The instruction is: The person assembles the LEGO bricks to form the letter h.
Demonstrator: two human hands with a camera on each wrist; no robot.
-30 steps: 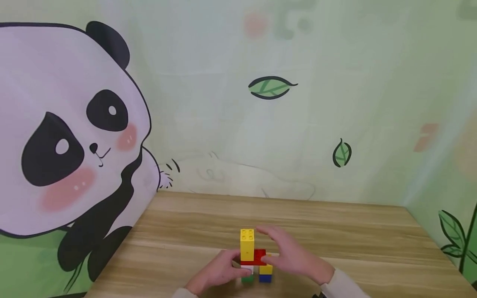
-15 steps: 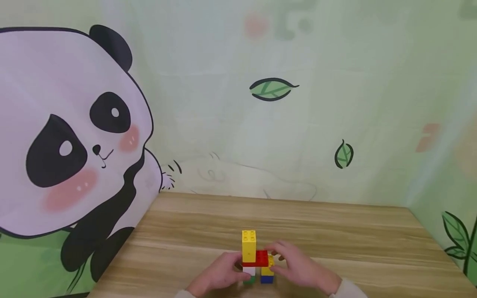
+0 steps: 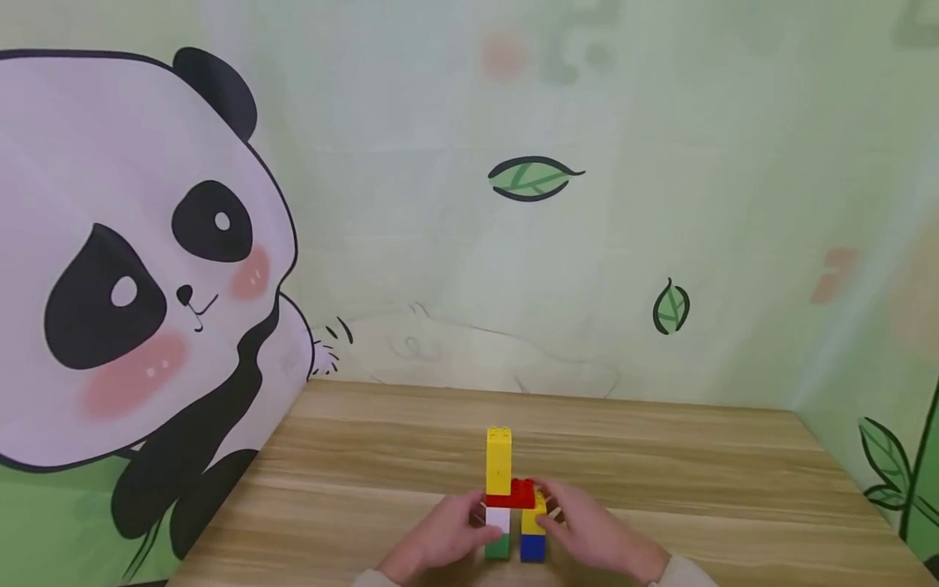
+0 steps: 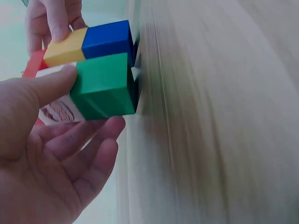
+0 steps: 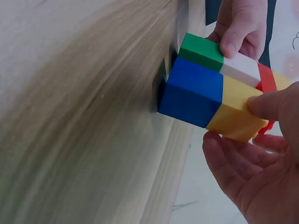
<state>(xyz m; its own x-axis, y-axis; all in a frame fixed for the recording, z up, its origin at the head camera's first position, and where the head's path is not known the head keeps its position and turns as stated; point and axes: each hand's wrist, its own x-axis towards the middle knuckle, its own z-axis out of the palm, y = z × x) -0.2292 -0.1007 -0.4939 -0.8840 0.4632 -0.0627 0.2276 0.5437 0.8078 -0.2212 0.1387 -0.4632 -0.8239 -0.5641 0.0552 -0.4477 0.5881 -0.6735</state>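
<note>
My hands hold a small building-block structure between them. Its left column has a green block [image 3: 496, 547] below a white block [image 4: 61, 108]. A blue block [image 5: 192, 93] under a yellow block [image 5: 236, 108] forms the right column. A red block [image 3: 524, 493] bridges both columns, and a tall yellow piece [image 3: 499, 462] rises from its left end. My left hand [image 3: 443, 534] grips the white block, thumb in front and fingers behind. My right hand [image 3: 597, 530] pinches the lower yellow block likewise. Dark undersides show at the column bottoms in both wrist views, facing the tabletop.
The wooden tabletop [image 3: 352, 440] runs back to a pale green wall cloth [image 3: 411, 244] with printed leaves. A large printed panda [image 3: 147, 244] covers the left side. More printed leaves [image 3: 886, 465] are at the right.
My right hand has come down from beside the tall yellow piece onto the lower yellow block. The structure's top now appears higher, and more of its front faces shows. My left hand keeps its grip.
</note>
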